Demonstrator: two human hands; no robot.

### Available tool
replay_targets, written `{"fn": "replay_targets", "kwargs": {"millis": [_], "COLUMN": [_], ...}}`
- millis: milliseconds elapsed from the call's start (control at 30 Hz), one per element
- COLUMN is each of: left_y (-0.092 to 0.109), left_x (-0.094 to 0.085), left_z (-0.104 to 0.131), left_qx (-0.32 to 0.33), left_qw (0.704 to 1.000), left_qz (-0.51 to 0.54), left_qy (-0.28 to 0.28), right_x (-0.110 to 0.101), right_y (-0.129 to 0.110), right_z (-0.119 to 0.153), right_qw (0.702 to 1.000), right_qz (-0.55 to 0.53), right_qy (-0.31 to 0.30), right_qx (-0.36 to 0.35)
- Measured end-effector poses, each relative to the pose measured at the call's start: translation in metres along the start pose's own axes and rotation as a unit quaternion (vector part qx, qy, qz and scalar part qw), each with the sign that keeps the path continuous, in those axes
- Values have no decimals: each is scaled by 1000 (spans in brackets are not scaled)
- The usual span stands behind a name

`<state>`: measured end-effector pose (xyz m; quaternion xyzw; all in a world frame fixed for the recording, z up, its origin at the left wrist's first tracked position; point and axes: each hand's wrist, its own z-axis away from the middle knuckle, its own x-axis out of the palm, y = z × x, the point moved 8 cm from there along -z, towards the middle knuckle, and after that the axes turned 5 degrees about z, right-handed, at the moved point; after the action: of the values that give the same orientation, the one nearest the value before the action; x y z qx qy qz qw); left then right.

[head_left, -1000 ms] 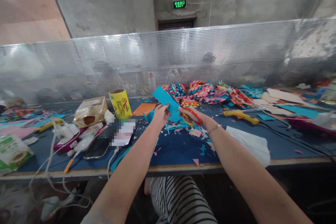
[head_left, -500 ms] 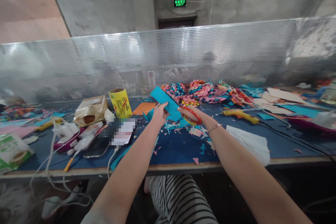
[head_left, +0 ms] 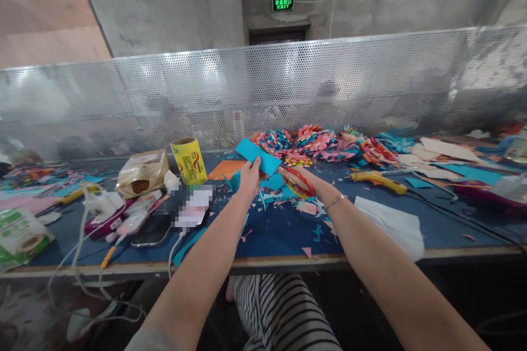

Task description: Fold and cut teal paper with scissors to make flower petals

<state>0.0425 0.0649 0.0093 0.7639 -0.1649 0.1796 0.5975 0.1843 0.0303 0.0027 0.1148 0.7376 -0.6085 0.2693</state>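
A bright blue strip of paper or foam sheet (head_left: 256,154) is pinched in my left hand (head_left: 249,175), its far end pointing up and to the left. My right hand (head_left: 297,176) is closed on a pair of scissors with red handles (head_left: 303,182). The scissor blades are hidden behind the strip and my fingers, so I cannot see whether they touch it. More blue pieces (head_left: 284,193) and small scraps lie on the table just under both hands. Behind them sits a heap of pink, blue and orange cut-paper flowers (head_left: 315,141).
On the left stand a yellow tube (head_left: 189,162), a brown paper bag (head_left: 142,173), phones and white cables. At right lie a yellow glue gun (head_left: 379,182), a white cloth (head_left: 389,225) and coloured sheets (head_left: 473,173). A perforated metal screen (head_left: 263,88) runs behind the blue table (head_left: 275,238).
The blue strip has turned flatter, showing more of its face, and its right end now covers the area by the scissors. Both hands have shifted only slightly.
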Motion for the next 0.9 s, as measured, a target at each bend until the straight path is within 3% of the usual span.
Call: {"fn": "replay_targets", "kwargs": {"millis": [200, 533, 667, 900], "left_y": [-5, -3, -5, -12], "left_x": [2, 3, 5, 9], "left_z": [-2, -1, -1, 0], "left_qx": [-12, -23, -27, -47], "left_qw": [1000, 1000, 999, 997], "left_qz": [-12, -12, -5, -13], "left_qy": [-13, -17, -29, -57], "right_x": [0, -2, -7, -5], "right_y": [3, 1, -6, 4], "right_z": [-2, -5, -2, -6], "right_qw": [998, 998, 998, 1000], "right_qz": [-50, 59, 35, 5], "right_qy": [-10, 9, 27, 18], "right_qx": [-27, -13, -48, -23]}}
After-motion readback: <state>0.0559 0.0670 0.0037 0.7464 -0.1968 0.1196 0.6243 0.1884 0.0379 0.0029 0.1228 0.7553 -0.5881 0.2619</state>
